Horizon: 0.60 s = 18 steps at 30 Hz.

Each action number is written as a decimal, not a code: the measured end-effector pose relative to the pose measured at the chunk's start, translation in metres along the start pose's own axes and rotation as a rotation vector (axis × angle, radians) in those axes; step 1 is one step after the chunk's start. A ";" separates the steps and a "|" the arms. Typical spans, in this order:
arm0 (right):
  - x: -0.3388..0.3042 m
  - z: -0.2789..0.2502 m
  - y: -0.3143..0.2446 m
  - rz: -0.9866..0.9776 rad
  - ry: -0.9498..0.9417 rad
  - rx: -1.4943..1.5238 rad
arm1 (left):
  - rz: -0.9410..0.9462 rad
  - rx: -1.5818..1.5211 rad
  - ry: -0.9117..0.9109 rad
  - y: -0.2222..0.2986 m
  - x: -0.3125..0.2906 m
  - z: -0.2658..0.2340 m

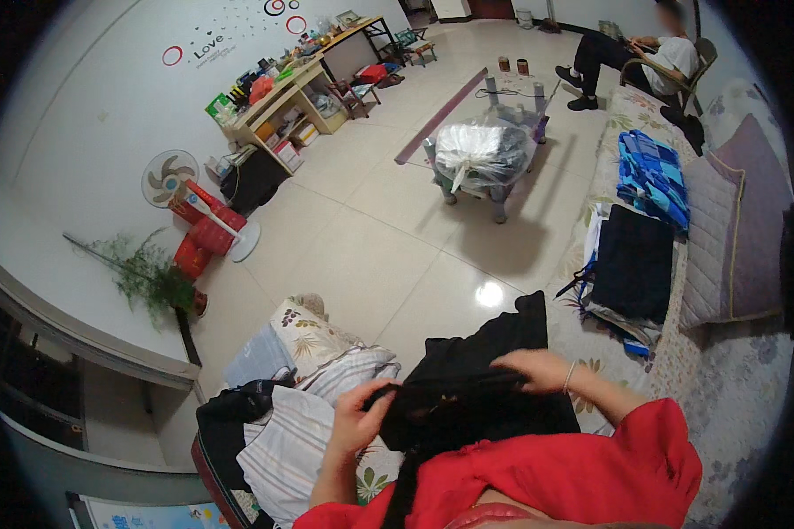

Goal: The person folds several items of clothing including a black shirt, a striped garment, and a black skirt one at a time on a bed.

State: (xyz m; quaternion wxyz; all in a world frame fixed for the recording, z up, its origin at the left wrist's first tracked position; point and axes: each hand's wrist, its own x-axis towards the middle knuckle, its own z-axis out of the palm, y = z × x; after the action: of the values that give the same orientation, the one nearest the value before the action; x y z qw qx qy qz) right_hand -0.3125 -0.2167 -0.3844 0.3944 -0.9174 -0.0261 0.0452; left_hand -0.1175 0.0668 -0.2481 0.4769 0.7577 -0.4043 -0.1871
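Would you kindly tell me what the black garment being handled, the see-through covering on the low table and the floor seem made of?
Black garment: matte cloth, judging by its soft folds; the fibre cannot be told.
See-through covering: probably thin, shiny plastic, given its crinkles and glints.
Floor: likely polished ceramic or stone tile, from its straight joints and bright reflection.

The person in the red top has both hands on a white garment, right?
Not quite: the garment is black, not white. The head view shows the left hand and right hand both on it, and the top is red.
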 end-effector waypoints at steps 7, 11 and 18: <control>0.040 -0.156 0.007 0.169 0.407 -0.649 | 0.286 0.231 0.119 0.046 0.070 -0.020; 0.090 -0.231 -0.064 -0.171 1.011 -0.649 | 0.447 0.057 0.141 0.098 0.085 0.006; 0.175 -0.226 -0.203 -0.932 0.891 -0.380 | 0.308 -0.513 -0.200 0.091 0.056 0.140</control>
State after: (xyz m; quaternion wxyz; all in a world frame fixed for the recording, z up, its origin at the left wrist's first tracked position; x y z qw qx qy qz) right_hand -0.1173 -0.2250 -0.0933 0.1773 -0.7949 -0.2616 -0.5179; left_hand -0.2162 -0.0774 -0.2293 0.6330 0.5203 -0.4988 -0.2824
